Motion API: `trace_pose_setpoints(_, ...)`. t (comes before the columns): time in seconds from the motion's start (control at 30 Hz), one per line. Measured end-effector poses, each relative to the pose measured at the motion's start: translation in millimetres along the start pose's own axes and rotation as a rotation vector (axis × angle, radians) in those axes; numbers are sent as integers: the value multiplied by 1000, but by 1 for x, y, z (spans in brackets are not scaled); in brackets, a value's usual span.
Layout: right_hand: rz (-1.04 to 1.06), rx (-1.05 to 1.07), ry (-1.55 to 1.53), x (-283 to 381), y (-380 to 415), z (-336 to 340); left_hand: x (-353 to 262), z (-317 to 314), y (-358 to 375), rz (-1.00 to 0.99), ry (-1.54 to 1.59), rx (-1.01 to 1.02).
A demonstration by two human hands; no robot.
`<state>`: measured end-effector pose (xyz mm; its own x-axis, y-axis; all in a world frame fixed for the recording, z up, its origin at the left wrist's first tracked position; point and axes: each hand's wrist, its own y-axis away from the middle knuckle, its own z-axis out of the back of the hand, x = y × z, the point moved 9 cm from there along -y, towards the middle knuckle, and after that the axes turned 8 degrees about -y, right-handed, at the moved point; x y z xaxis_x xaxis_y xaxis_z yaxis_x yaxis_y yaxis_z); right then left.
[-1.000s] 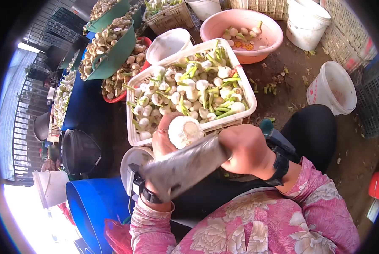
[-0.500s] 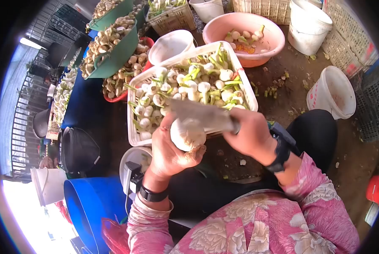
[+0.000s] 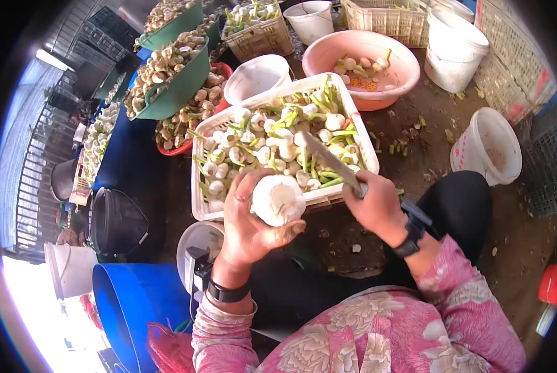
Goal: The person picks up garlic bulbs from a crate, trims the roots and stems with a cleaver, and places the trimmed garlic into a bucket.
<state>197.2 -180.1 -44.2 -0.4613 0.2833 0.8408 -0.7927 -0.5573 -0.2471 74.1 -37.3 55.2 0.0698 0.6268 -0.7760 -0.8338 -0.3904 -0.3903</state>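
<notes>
My left hand (image 3: 246, 214) is wrapped round a large white garlic bulb (image 3: 278, 200), its pale cut root end facing up. In my right hand (image 3: 378, 208) is the handle of a knife (image 3: 329, 160) with a broad grey blade. The blade points up and left, apart from the bulb, over the near right part of a white plastic crate (image 3: 197, 186). Many trimmed garlic bulbs (image 3: 287, 149) with short green stems fill that crate.
Green basins (image 3: 182, 87) heaped with garlic stand at the upper left. A pink basin (image 3: 409, 68) holds a few bulbs. White buckets (image 3: 487, 146) stand right, a blue barrel (image 3: 113, 298) lower left. Scraps litter the floor.
The blurred knife blade has moved off the bulb to the right and now points up. The bulb's root end, brownish and rooted before, now shows a pale flat face.
</notes>
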Motion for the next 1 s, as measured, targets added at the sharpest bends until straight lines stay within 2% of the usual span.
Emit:
trace_pose_setpoints(0.03,109,28,-26,27,-1,4,10,0,1,38,76,-50)
trace_pose_setpoints(0.07,208,55,-55,48,3,6,1,4,2,-54,-41,-75)
trace_pose_setpoints(0.1,215,57,-56,53,2,4,-8,8,5,-142,-159,-111)
trace_pose_setpoints(0.13,155,43,-118,46,-3,5,5,4,5,151,82,-32)
trace_pose_setpoints(0.2,29,26,-242,29,-9,4,18,9,1,177,397,-109)
trace_pose_setpoints(0.23,48,-32,-300,33,-7,9,9,8,1,81,762,-117)
trace_pose_setpoints(0.27,112,5,-296,43,-8,8,12,11,5,150,836,-166)
trace_pose_setpoints(0.33,212,76,-295,73,-3,12,14,19,11,149,725,-240)
trace_pose_setpoints(0.37,207,123,-304,82,-4,10,22,21,13,169,715,-210)
trace_pose_setpoints(0.4,282,100,-376,98,-5,15,15,23,12,135,707,-253)
trace_pose_setpoints(0.47,235,269,-421,102,-8,-2,7,20,15,138,720,-146)
trace_pose_setpoints(0.53,160,284,-137,37,-15,-42,3,26,9,17,972,-20)
trace_pose_setpoints(0.57,39,646,60,-5,-4,-67,0,38,8,54,912,-57)
trace_pose_setpoints(0.6,-138,480,-165,-54,7,-76,-2,50,10,47,831,-59)
trace_pose_setpoints(0.67,160,146,-189,-3,13,-45,28,69,20,196,590,-137)
trace_pose_setpoints(0.7,301,6,-186,26,14,-27,55,85,39,352,448,-293)
trace_pose_setpoints(0.73,90,179,-251,18,11,-30,67,95,48,438,329,-228)
trace_pose_setpoints(0.8,-144,251,-54,7,-3,-16,123,133,83,632,270,-307)
trace_pose_setpoints(0.87,-160,185,-296,-16,-10,-12,205,173,131,983,-272,-156)
trace_pose_setpoints(0.9,-263,187,-419,-25,-6,-13,222,177,150,1039,-574,-23)
trace_pose_setpoints(0.93,-390,199,-557,-23,1,-17,259,184,173,1106,-620,42)
trace_pose_setpoints(1.0,-365,250,-458,-22,6,-27,232,201,142,295,-1322,-238)
